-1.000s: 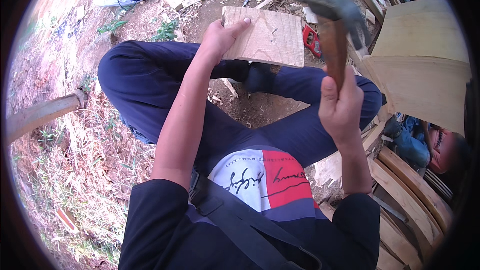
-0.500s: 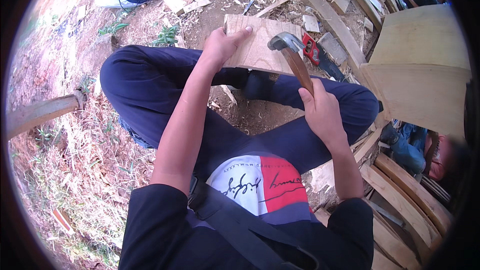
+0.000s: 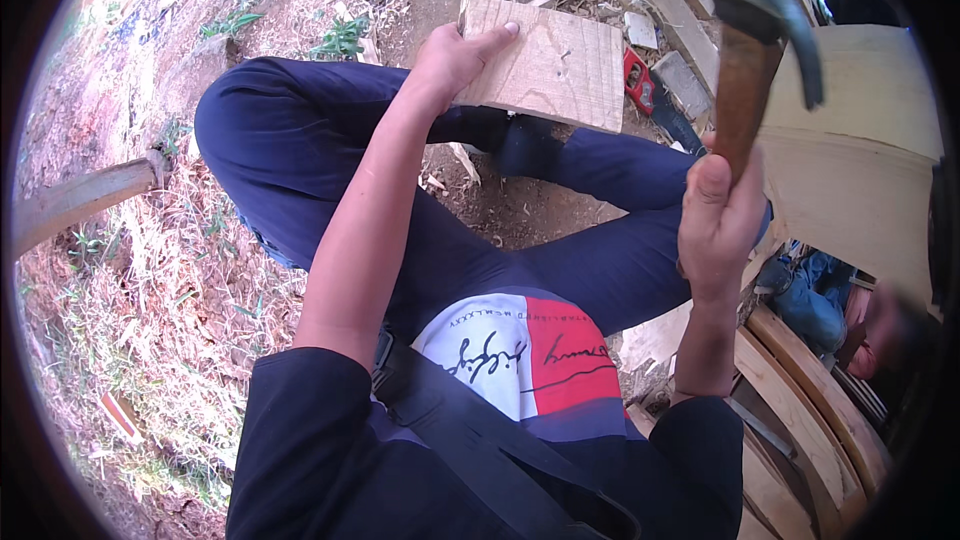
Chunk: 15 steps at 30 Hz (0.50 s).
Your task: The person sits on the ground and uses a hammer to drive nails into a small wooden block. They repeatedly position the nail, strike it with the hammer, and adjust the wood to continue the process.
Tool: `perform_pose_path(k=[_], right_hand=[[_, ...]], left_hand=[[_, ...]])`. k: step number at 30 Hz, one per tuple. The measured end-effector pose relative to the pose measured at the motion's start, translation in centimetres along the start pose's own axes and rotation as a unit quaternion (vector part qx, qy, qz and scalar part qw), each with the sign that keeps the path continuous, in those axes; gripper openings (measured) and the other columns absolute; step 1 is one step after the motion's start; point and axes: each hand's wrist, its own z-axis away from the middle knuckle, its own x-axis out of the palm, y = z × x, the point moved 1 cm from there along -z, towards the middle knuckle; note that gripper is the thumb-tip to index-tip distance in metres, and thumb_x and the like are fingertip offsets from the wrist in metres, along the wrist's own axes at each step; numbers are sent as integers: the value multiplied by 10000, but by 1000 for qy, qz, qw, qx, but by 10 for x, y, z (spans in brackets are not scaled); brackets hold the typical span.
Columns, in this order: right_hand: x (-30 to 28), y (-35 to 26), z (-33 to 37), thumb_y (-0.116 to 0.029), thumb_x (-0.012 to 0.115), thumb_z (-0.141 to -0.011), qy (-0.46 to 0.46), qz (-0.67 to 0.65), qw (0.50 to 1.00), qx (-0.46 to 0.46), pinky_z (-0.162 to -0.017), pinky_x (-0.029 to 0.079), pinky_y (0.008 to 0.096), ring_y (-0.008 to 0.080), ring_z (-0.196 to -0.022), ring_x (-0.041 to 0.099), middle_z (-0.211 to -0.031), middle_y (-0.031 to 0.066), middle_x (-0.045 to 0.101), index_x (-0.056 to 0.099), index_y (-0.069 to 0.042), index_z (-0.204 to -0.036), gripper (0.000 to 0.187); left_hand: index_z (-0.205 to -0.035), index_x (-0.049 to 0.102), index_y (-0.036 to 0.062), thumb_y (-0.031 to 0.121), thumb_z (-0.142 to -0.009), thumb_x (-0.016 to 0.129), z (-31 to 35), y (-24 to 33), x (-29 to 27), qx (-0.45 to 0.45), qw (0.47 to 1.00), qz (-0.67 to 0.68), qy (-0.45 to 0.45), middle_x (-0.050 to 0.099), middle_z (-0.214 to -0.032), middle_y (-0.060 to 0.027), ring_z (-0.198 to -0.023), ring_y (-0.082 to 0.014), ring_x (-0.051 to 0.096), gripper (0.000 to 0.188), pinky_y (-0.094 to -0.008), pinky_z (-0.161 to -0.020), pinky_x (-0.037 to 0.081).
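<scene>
The claw hammer point(image 3: 748, 85) has swung up since half a second ago, when its head was over the wooden board point(image 3: 550, 65); now it's lifted clear, at the upper right of the frame. The board sits at the upper centre, above the crossed legs point(image 3: 290, 145); I can't tell whether it rests on them. The left hand point(image 3: 452, 68) grips its left edge, thumb laid on the top face, the fingers mostly hidden underneath. The right hand point(image 3: 722, 215), right of centre, has its fingers wrapped tight around the hammer's handle. Just right of the board, a red-handled handsaw point(image 3: 640, 82) lies on the ground. A pale wooden panel point(image 3: 850, 180) stands farther right, with curved planks point(image 3: 800, 395) at the lower right and a seated co-worker point(image 3: 815, 310) between them.
</scene>
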Motion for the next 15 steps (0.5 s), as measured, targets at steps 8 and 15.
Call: perform_pose_path(k=[8, 15], right_hand=[[28, 13, 7, -292, 547, -986, -117, 113, 986, 26, -563, 484, 426, 437, -705, 646, -681, 222, 605, 521, -7, -1073, 300], [23, -5, 4, -295, 561, -977, 15, 54, 994, -97, -543, 486, 408, 402, -627, 640, -681, 188, 589, 524, 10, -1050, 315]], left_hand=[[-1078, 628, -110, 427, -798, 769, 9, 16, -3, 63, 996, -48, 32, 707, -939, -182, -806, -198, 707, 621, -307, -731, 545], [-1073, 630, -133, 508, -742, 783, -8, 4, -3, 20, 999, -25, 26, 695, -969, -233, -890, -270, 697, 737, -348, -798, 532]])
